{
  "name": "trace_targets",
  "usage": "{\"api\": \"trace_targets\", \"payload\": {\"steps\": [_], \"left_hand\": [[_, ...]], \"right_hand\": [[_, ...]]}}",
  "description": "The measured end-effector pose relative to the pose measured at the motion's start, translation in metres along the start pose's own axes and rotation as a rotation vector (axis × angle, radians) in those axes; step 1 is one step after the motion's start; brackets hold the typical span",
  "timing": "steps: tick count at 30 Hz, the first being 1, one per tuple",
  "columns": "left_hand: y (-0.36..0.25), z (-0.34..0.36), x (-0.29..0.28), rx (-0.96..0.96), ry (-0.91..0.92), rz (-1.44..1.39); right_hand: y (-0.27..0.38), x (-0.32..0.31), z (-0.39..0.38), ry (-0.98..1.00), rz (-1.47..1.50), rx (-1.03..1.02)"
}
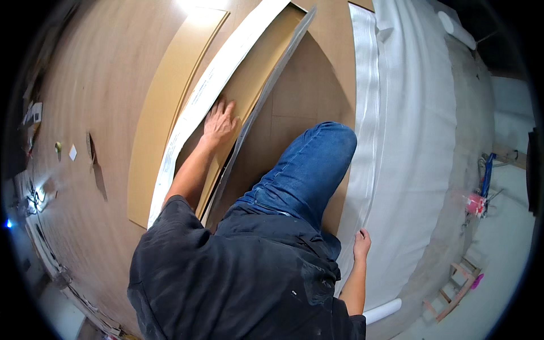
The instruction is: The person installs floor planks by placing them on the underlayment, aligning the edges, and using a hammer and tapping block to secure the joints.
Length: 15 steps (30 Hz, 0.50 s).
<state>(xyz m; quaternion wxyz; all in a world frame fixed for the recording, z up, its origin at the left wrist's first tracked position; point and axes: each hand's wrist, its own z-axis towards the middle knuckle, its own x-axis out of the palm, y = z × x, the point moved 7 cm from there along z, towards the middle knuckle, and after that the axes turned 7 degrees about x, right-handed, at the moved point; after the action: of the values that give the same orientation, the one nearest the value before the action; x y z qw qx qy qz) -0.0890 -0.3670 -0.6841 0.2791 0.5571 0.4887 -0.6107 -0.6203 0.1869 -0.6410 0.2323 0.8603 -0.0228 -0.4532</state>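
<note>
My left hand (220,122) rests inside a long opened white carton (198,97), fingers spread on a yellowish-tan plank (255,68), their tips by the carton's edge. A grey flap (277,68) runs along the plank's right side. Another tan plank (158,124) lies left of the carton. My right hand (361,243) has its fingers curled at the edge of the white foam underlay (408,147); what they hold, if anything, I cannot make out. My jeans-covered knee (331,144) is bent on the laid wood floor between carton and underlay.
A tape roll (58,148), a small white square (72,152) and a thin strip (90,150) lie at left. White rolls (382,310) (456,29) sit by the underlay. Blue and red tools (479,198) and a wooden frame (453,289) are along the right side.
</note>
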Motion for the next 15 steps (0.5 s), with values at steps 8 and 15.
{"api": "trace_targets", "payload": {"steps": [8, 15], "left_hand": [[-0.047, 0.002, 0.042, -0.125, 0.133, 0.126], [-0.028, 0.01, 0.053, -0.077, 0.168, 0.238]], "right_hand": [[0.009, -0.015, -0.033, -0.056, -0.128, 0.086], [0.013, 0.023, -0.043, -0.06, -0.12, 0.052]]}}
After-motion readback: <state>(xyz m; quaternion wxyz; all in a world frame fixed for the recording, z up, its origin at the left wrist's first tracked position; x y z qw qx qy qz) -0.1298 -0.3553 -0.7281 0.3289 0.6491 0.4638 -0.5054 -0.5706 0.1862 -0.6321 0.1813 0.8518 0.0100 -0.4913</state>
